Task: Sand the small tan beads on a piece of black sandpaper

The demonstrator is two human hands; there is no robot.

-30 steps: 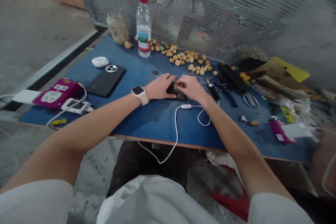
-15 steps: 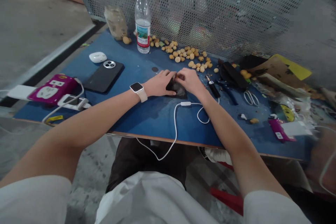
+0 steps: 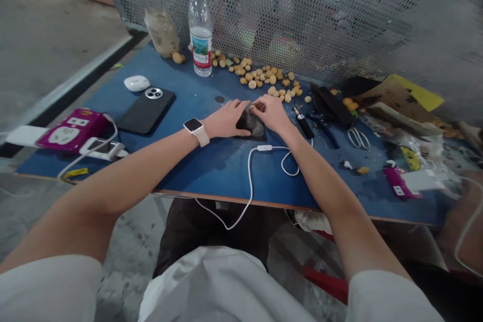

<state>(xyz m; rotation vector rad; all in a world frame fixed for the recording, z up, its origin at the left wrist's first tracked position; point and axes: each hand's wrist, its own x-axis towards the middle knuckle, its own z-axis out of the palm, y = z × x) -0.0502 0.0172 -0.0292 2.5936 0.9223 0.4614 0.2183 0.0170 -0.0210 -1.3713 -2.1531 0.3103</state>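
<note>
My left hand [image 3: 225,119], with a white watch on its wrist, lies with its fingers pressed on a small black piece [image 3: 252,126] on the blue table [image 3: 211,171]. My right hand [image 3: 272,113] meets it at the piece's far edge, fingers pinched together on something small and yellowish that I cannot make out. A scatter of several small yellow-tan round pieces [image 3: 264,78] lies just beyond the hands.
A water bottle [image 3: 199,27] and a jar [image 3: 162,33] stand at the back by a mesh fence. A black phone [image 3: 146,110], white earbud case [image 3: 136,83], pink power strip [image 3: 70,131] lie left. A white cable [image 3: 250,181] runs off the front edge. Scissors [image 3: 355,137], black tools and clutter lie right.
Both hands have stayed together on the black piece, with the right fingers shifting to its far edge. The view has drifted slightly, so everything sits a little higher and further left.
</note>
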